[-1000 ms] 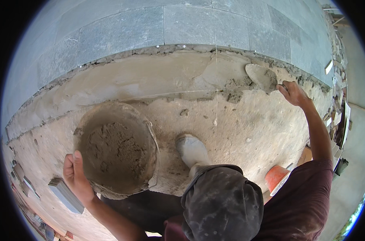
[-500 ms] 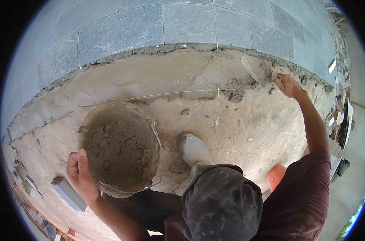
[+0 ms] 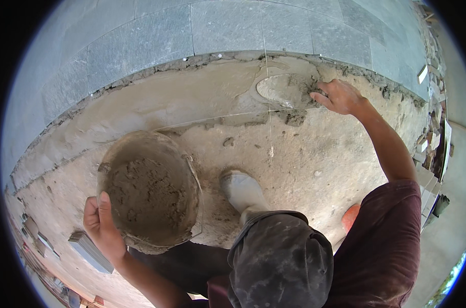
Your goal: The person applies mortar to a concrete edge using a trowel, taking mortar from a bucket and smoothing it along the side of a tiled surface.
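Note:
My left hand (image 3: pixel 103 222) grips the rim of a bucket (image 3: pixel 191 185), thumb over the edge. Grey wet mortar (image 3: pixel 151 197) partly fills the bucket, and its wire handle hangs down on the right side. My right hand (image 3: pixel 340 96) is closed around a trowel (image 3: pixel 282 88), whose handle is mostly hidden by the fingers. The trowel's rounded, mortar-smeared blade points left and lies low over a smoothed mortar band (image 3: pixel 166 97). This band runs along the lower edge of the grey stone tiles (image 3: pixel 228 28).
A thin string (image 3: pixel 217 117) stretches along the band, and another crosses it. My boot (image 3: pixel 243 190) stands on rough ground right of the bucket. Stacked tiles (image 3: pixel 89 250) lie at lower left, an orange object (image 3: pixel 350 216) at right. Offcuts (image 3: pixel 432 138) line the far right.
My right hand has moved left with the trowel, its blade sliding along the mortar band toward the crossing string. My left hand stays on the bucket's rim. The view has shifted slightly.

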Demonstrator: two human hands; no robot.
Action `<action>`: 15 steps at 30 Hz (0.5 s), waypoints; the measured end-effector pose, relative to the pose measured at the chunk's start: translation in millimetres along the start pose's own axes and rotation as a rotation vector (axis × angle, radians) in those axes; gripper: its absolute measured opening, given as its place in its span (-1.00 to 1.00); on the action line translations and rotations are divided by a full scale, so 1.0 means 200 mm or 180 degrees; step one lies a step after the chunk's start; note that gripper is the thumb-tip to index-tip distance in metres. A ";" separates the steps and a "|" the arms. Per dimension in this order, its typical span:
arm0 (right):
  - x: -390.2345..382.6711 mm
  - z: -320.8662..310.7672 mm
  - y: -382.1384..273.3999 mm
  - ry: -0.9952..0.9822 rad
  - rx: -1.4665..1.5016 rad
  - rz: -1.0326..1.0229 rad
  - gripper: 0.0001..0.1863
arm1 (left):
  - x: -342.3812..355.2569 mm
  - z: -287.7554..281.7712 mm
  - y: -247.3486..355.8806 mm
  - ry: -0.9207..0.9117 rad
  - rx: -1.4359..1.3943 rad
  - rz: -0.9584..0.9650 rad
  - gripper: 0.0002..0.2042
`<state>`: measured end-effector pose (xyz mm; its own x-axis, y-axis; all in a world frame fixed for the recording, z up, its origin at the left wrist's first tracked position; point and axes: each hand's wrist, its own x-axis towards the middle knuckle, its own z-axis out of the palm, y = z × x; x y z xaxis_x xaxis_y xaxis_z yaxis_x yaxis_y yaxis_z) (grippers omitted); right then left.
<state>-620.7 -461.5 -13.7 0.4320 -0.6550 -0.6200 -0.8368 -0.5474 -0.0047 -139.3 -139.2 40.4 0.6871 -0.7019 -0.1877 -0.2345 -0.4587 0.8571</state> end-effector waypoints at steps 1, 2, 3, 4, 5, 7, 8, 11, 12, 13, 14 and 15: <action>0.00 0.01 0.01 -0.0036 -0.0076 0.0047 -0.41 | 0.00 -0.01 -0.01 0.0013 -0.0004 -0.0024 -0.59; -0.02 0.02 0.03 -0.0062 -0.0153 0.0082 -0.42 | 0.00 -0.03 -0.02 0.0039 -0.0005 -0.0044 -0.59; -0.04 0.02 0.05 -0.0088 -0.0230 0.0120 -0.42 | 0.00 -0.04 -0.03 0.0063 -0.0007 -0.0063 -0.59; -0.06 0.03 0.08 -0.0152 -0.0303 0.0182 -0.42 | 0.00 -0.05 -0.03 0.0049 0.0006 -0.0054 -0.58; -0.09 0.03 0.11 -0.0201 -0.0374 0.0248 -0.42 | 0.00 -0.06 -0.03 0.0039 0.0018 -0.0032 -0.58; -0.16 0.02 0.20 -0.0201 -0.0490 0.0379 -0.42 | 0.00 -0.07 -0.03 0.0040 0.0015 -0.0008 -0.58; -0.20 0.00 0.25 -0.0146 -0.0536 0.0452 -0.42 | 0.00 -0.07 -0.04 0.0048 -0.0004 0.0000 -0.58; -0.27 -0.06 0.33 -0.0027 -0.0429 0.0704 -0.40 | 0.00 -0.07 -0.04 0.0012 0.0008 0.0049 -0.58; -0.28 -0.06 0.34 0.0002 -0.0355 0.0799 -0.39 | 0.00 -0.08 -0.04 -0.0016 0.0020 0.0069 -0.58; -0.26 -0.05 0.33 0.0043 -0.0148 0.0721 -0.38 | 0.00 -0.08 -0.04 -0.0008 0.0014 0.0047 -0.58; -0.24 -0.05 0.31 0.0091 0.0053 0.0665 -0.37 | 0.00 -0.08 -0.04 -0.0014 -0.0010 0.0037 -0.58; -0.22 -0.03 0.28 0.0131 0.0255 0.0612 -0.36 | 0.01 -0.08 -0.04 -0.0027 -0.0029 0.0020 -0.58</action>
<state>-683.6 -466.1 18.3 0.2738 -0.7650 -0.5829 -0.9286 -0.3682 0.0471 -125.3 -127.5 41.3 0.6797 -0.7094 -0.1863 -0.2324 -0.4492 0.8626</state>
